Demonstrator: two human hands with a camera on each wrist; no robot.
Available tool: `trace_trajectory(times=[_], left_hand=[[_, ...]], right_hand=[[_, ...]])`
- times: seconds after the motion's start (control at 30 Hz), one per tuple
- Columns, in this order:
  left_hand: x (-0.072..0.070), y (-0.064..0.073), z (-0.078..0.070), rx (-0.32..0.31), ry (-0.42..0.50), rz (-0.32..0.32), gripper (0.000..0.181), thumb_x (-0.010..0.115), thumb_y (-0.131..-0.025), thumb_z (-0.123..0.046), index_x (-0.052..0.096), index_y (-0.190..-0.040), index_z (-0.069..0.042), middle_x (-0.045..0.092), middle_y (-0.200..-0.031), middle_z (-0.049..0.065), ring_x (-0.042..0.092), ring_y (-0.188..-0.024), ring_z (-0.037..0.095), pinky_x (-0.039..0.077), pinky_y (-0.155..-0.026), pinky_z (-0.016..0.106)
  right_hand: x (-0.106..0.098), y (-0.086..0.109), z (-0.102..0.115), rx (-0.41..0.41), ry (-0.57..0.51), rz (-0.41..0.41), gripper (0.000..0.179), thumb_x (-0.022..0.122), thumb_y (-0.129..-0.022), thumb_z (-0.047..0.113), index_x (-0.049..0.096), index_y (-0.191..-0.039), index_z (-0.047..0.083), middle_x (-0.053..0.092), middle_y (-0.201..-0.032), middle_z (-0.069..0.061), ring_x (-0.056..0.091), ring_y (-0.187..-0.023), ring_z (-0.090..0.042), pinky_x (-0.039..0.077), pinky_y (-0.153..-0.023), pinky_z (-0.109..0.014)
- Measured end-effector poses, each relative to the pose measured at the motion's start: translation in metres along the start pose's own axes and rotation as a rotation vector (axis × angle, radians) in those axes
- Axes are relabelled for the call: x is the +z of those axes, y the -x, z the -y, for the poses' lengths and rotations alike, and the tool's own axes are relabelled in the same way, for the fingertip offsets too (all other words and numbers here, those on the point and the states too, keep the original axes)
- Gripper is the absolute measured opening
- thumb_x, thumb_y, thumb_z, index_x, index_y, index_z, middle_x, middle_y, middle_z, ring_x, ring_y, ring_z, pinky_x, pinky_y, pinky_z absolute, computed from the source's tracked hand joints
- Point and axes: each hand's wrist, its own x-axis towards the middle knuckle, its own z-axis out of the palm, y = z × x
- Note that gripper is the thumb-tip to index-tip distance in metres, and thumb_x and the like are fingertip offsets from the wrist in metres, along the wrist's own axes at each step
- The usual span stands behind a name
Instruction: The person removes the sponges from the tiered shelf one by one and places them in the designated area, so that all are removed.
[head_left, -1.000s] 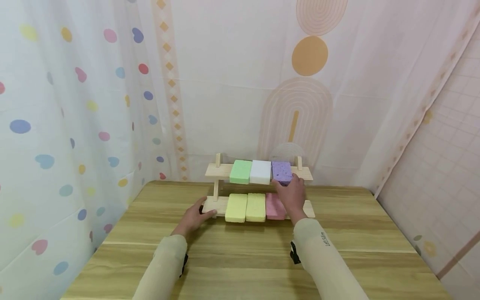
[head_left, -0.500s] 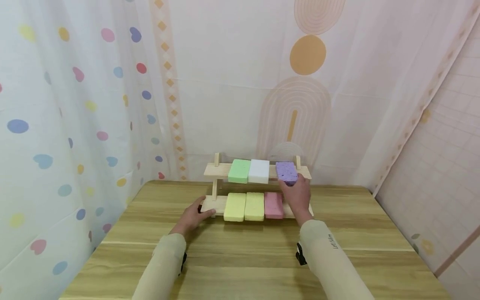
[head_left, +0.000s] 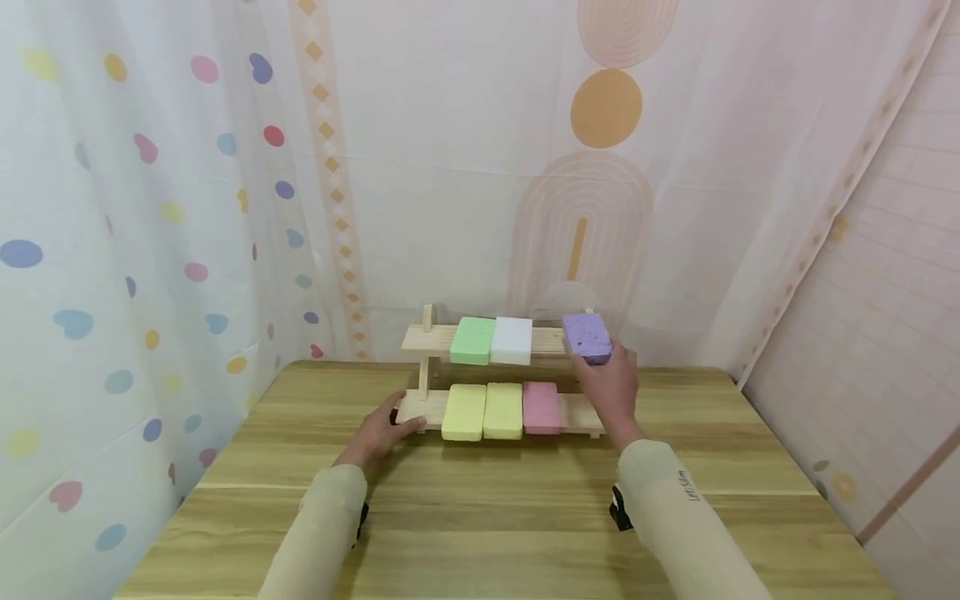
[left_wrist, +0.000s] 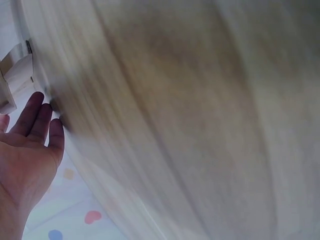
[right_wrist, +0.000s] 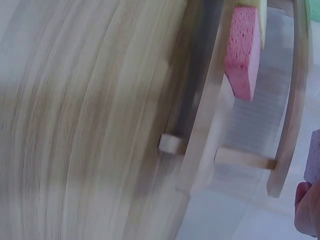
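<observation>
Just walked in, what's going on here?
A person's right hand holds a purple sponge at the right end of the upper shelf; it looks lifted off. The left hand is at the left end of the lower shelf. A green sponge and white sponge sit side by side up top; two yellow sponges and a pink sponge line the lower one.

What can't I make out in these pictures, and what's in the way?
Head view: the right end of the upper shelf, hidden behind the purple sponge and right hand.
Head view: the black object at the right sleeve, partly covered and too small to identify.
Left wrist view: part of the left hand, cut off by the left edge.
Right wrist view: most of the purple sponge and right hand, cut off by the right edge.
</observation>
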Motion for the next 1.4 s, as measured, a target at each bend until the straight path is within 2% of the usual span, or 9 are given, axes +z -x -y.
trace_trajectory(times=[0.3, 0.43, 0.6, 0.93, 1.23, 1.4], left_hand=[[-0.001, 0.0, 0.0, 0.0, 0.011, -0.002, 0.086, 0.064, -0.095, -0.047, 0.021, -0.157, -0.005, 0.052, -0.135, 0.03, 0.051, -0.123, 0.042, 0.041, -0.1, 0.056], [0.0, -0.002, 0.001, -0.002, 0.013, -0.004, 0.087, 0.065, -0.095, -0.047, 0.021, -0.157, -0.005, 0.051, -0.135, 0.031, 0.051, -0.123, 0.042, 0.041, -0.1, 0.056], [0.001, -0.004, 0.003, -0.008, 0.02, -0.005, 0.089, 0.065, -0.094, -0.05, 0.021, -0.157, -0.005, 0.05, -0.137, 0.032, 0.05, -0.125, 0.042, 0.04, -0.101, 0.056], [0.001, -0.004, 0.004, -0.009, 0.012, -0.008, 0.09, 0.065, -0.094, -0.051, 0.021, -0.157, -0.006, 0.049, -0.138, 0.031, 0.048, -0.126, 0.042, 0.038, -0.103, 0.057], [0.001, -0.003, 0.004, -0.01, 0.01, -0.005, 0.087, 0.064, -0.095, -0.05, 0.02, -0.157, -0.007, 0.049, -0.138, 0.03, 0.048, -0.126, 0.042, 0.037, -0.104, 0.057], [0.001, -0.002, 0.004, -0.003, 0.009, 0.001, 0.089, 0.063, -0.095, -0.051, 0.019, -0.158, -0.006, 0.045, -0.142, 0.031, 0.045, -0.129, 0.044, 0.036, -0.105, 0.059]], right_hand=[[-0.023, -0.006, -0.007, 0.028, -0.006, -0.029, 0.077, 0.071, -0.089, 0.036, 0.039, -0.146, -0.004, 0.045, -0.131, -0.024, 0.048, -0.113, -0.037, 0.043, -0.095, -0.053], [-0.033, -0.009, -0.011, 0.054, -0.011, -0.054, 0.076, 0.071, -0.089, 0.037, 0.039, -0.146, -0.003, 0.045, -0.131, -0.024, 0.049, -0.113, -0.037, 0.043, -0.096, -0.052], [-0.043, -0.011, -0.016, 0.054, 0.032, -0.077, 0.076, 0.072, -0.088, 0.034, 0.039, -0.146, -0.005, 0.045, -0.132, -0.027, 0.048, -0.115, -0.041, 0.041, -0.097, -0.055], [-0.056, -0.011, -0.032, 0.092, 0.046, -0.112, 0.073, 0.071, -0.088, 0.033, 0.043, -0.143, -0.007, 0.047, -0.133, -0.03, 0.047, -0.119, -0.043, 0.038, -0.1, -0.057], [-0.062, -0.008, -0.051, 0.13, 0.046, -0.066, 0.075, 0.069, -0.091, 0.033, 0.038, -0.147, -0.006, 0.044, -0.137, -0.029, 0.045, -0.122, -0.043, 0.035, -0.103, -0.058], [-0.062, -0.004, -0.062, 0.133, 0.059, -0.05, 0.075, 0.069, -0.091, 0.033, 0.037, -0.146, -0.007, 0.044, -0.134, -0.029, 0.045, -0.119, -0.043, 0.036, -0.102, -0.058]])
